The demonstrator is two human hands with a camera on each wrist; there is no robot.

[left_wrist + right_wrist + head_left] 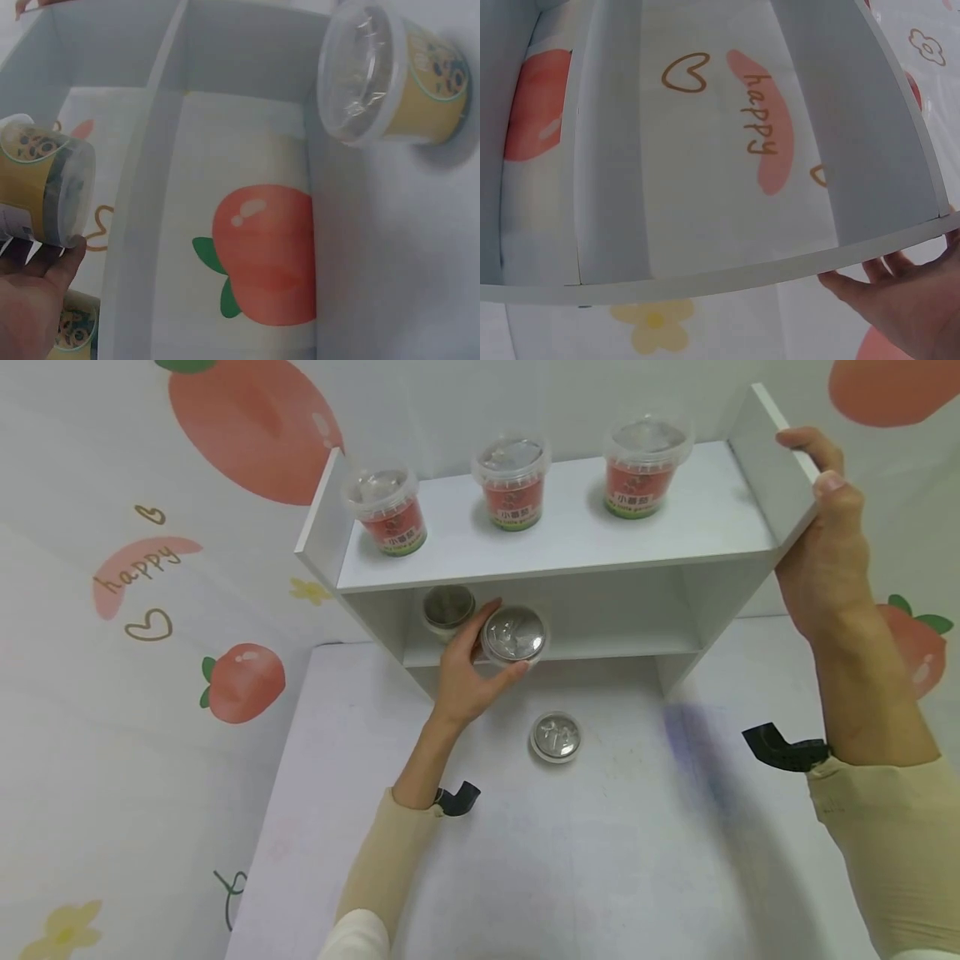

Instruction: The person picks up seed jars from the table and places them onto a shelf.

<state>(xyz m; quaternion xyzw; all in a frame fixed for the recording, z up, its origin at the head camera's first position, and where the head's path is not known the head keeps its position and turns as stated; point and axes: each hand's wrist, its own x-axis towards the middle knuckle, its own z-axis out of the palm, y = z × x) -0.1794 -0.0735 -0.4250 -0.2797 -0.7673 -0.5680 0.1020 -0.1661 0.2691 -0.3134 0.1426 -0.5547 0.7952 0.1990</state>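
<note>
My left hand (465,681) grips a lidded plastic cup (514,633) between thumb and fingers, in front of the white shelf's (570,553) lower level. In the left wrist view this cup (26,176) has a yellow label and a clear lid. Just left of it, a similar cup (447,608) stands on the lower level. Another yellow-labelled cup (556,737) is on the table in front of the shelf; the left wrist view shows its side. My right hand (840,552) holds the front edge of the shelf's right side panel (772,468).
Three red-labelled cups with clear lids, left (390,522), middle (513,493) and right (641,481), stand on the top level. The shelf stands at the back of the white table (600,860), against a wall covering (247,685) printed with fruit and hearts.
</note>
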